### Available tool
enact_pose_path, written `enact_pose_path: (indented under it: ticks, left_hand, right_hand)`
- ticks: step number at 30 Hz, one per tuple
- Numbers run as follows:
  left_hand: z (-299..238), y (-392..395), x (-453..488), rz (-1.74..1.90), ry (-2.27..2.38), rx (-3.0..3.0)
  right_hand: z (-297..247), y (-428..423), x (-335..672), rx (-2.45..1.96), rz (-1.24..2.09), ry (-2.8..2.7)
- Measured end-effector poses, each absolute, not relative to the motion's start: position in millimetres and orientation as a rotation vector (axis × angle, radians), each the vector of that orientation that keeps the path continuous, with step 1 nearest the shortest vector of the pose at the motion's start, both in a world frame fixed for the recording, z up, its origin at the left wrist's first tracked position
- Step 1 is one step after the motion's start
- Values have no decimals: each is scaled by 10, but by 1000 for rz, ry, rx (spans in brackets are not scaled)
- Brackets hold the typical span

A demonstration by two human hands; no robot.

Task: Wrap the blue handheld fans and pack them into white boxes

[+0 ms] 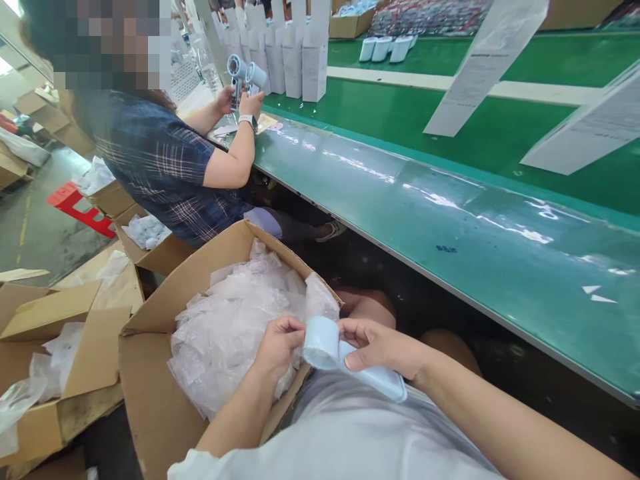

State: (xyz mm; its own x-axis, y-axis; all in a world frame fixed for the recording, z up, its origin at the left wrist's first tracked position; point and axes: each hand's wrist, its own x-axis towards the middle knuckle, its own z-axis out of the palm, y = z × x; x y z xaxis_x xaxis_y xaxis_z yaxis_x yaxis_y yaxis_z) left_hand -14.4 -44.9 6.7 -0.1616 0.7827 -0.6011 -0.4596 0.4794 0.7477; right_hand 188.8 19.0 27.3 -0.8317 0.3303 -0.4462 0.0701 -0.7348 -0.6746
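A light blue handheld fan [323, 343] lies slantwise over my lap, its round head toward the left and its handle toward the lower right. My right hand [375, 343] is closed around its neck, thumb on top. My left hand [283, 340] pinches with thumb and forefinger at the left side of the fan head, where a clear plastic bag [321, 297] meets it. That bag sticks up just beyond the head, by the carton's rim. How far it covers the fan I cannot tell.
Left of my lap stands an open carton [150, 367] heaped with clear bags [235, 320]. A green workbench [400, 193] runs along the right, with white boxes [313, 60] and more blue fans [383, 48]. A co-worker [150, 153] beside it holds two fans [245, 70].
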Motion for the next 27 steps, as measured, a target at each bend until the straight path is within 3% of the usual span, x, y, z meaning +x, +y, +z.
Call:
enact_pose_path:
  ticks: [4, 7, 14, 22, 27]
  left_hand:
    - [177, -382, -270, 1318, 1254, 105]
    - [286, -364, -308, 1377, 1250, 219]
    - [414, -464, -47, 1182, 1349, 664]
    - [386, -454, -116, 1053, 1416, 702]
    - [395, -458, -29, 1063, 1361, 645]
  right_hand:
    - [354, 171, 1987, -979, 2551, -1168]
    - [338, 137, 2069, -816, 2591, -1021]
    - [284, 86, 1966, -356, 2786, -908]
    - [346, 39, 2023, -607, 2533, -1104]
    - [431, 8, 2009, -521, 2705, -1074]
